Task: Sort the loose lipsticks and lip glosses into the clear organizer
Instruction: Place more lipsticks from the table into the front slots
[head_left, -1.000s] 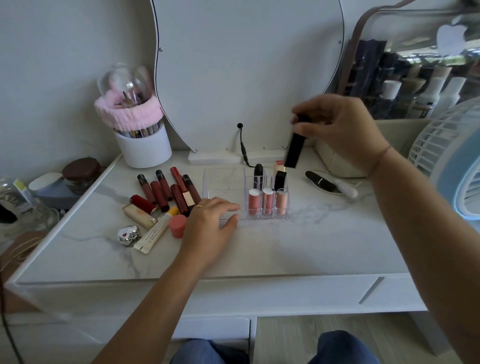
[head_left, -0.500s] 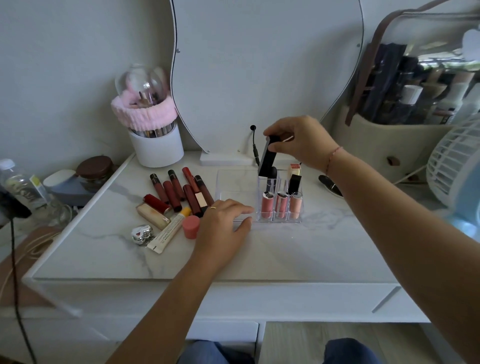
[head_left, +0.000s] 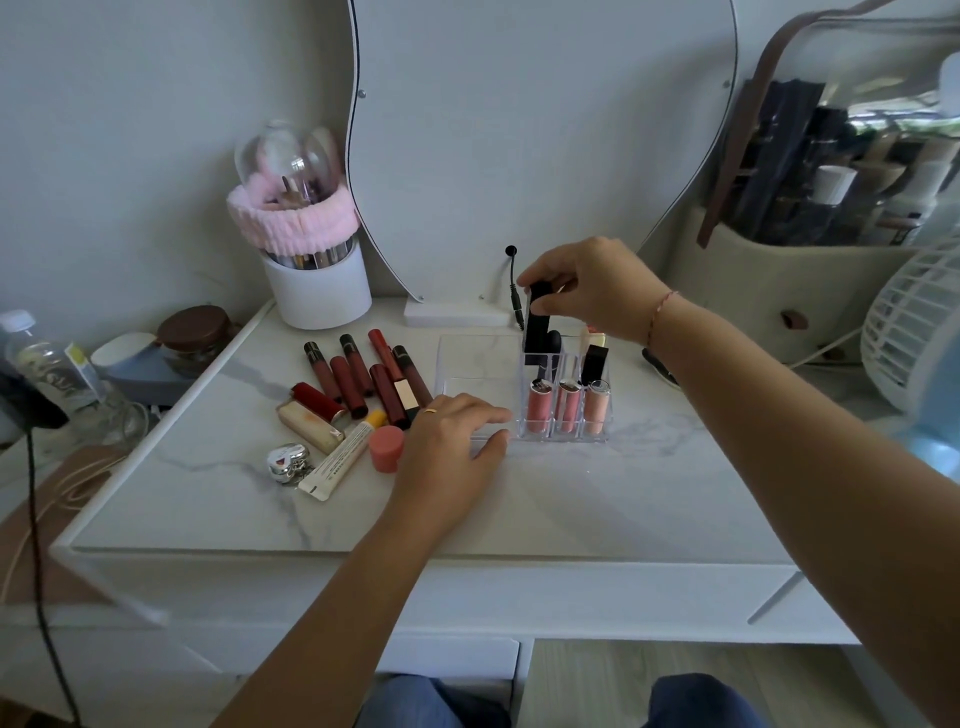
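The clear organizer (head_left: 478, 364) stands mid-table, three pink lip glosses (head_left: 566, 405) upright in its front slots and dark lipsticks behind them. My right hand (head_left: 597, 288) pinches the top of a black lipstick tube (head_left: 537, 322), whose lower end sits in the back-left slot. My left hand (head_left: 452, 441) rests flat on the table, fingertips against the organizer's front-left edge, holding nothing. Loose red lip glosses (head_left: 363, 374), a cream lipstick (head_left: 309, 426), a white tube (head_left: 343, 457) and a pink cap (head_left: 387, 448) lie to the left.
A white brush holder with a pink band (head_left: 311, 260) stands at the back left before a mirror (head_left: 540, 130). A silver heart case (head_left: 288, 461) lies near the loose pile. A white fan (head_left: 914, 332) and a beige bag (head_left: 769, 291) fill the right. A water bottle (head_left: 47, 364) sits far left.
My right hand has carried the black lipstick tube from the right, leftward and down, until its lower end entered the organizer's back-left slot. My left hand stayed put.
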